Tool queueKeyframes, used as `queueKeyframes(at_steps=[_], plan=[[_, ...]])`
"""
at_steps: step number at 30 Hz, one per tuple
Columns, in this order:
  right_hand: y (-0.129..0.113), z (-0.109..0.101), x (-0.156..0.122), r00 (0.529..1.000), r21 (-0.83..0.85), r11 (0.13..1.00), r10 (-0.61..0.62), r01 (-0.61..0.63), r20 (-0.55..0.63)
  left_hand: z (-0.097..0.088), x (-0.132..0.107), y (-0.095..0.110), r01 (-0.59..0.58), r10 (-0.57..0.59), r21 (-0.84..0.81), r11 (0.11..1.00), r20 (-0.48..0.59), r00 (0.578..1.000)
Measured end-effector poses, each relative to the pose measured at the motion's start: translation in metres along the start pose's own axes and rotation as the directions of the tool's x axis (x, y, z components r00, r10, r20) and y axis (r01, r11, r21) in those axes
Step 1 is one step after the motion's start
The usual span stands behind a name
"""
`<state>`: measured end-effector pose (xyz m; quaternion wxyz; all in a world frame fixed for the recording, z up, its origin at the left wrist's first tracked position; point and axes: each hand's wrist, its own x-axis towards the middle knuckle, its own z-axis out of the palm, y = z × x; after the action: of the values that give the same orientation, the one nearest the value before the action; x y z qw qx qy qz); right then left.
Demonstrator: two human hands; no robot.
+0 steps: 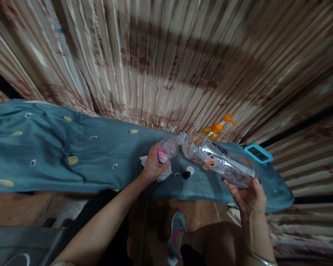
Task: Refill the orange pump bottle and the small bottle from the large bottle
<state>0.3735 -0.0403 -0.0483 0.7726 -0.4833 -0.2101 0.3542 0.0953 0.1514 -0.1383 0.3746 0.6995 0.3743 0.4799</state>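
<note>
My left hand (154, 165) is closed round a small clear plastic bottle (170, 146) with a pink label, tilted so its mouth points up and right. My right hand (248, 194) grips the base of a large clear plastic bottle (220, 160) with a silver and orange label. That bottle slants, its neck toward the left. The two mouths meet or nearly meet; I cannot tell whether they touch. Below the bottles, a black cap (186, 175) and a white round cap (190, 170) lie on the teal cloth. A crumpled white tissue (164, 173) lies under my left hand.
A pump bottle (212, 131) with an orange top and yellow liquid stands behind the large bottle. At the right lies a light-blue digital timer (258, 153). The teal patterned cloth (52, 147) covers a long narrow surface. Pleated curtains (166, 66) hang behind it.
</note>
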Motion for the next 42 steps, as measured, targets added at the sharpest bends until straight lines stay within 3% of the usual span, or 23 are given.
queueKeyframes(at_steps=[4, 15, 27, 36, 42], plan=[[0.0, 0.009, -0.003, 0.993, -0.118, 0.989, -0.098, 0.089, -0.07, 0.001, -0.001, -0.004, -0.021, 0.021, -0.007, 1.0, -0.004, 1.0], [-0.006, 0.029, -0.009, 0.99, -0.17, 0.985, -0.048, 0.025, -0.13, 0.004, -0.001, -0.011, -0.035, 0.035, 0.034, 0.999, -0.011, 0.999], [-0.007, 0.014, -0.02, 0.986, -0.28, 0.956, -0.12, 0.083, -0.119, 0.001, 0.0, -0.006, -0.015, 0.015, 0.051, 0.999, -0.008, 1.0], [-0.007, -0.017, -0.009, 0.997, -0.257, 0.963, -0.082, 0.077, -0.01, 0.0, 0.0, -0.006, -0.009, 0.009, 0.044, 0.999, -0.005, 1.0], [-0.004, -0.015, -0.008, 0.996, -0.271, 0.959, -0.08, 0.084, 0.025, 0.0, 0.0, -0.01, -0.033, 0.034, 0.029, 0.999, -0.017, 0.999]])
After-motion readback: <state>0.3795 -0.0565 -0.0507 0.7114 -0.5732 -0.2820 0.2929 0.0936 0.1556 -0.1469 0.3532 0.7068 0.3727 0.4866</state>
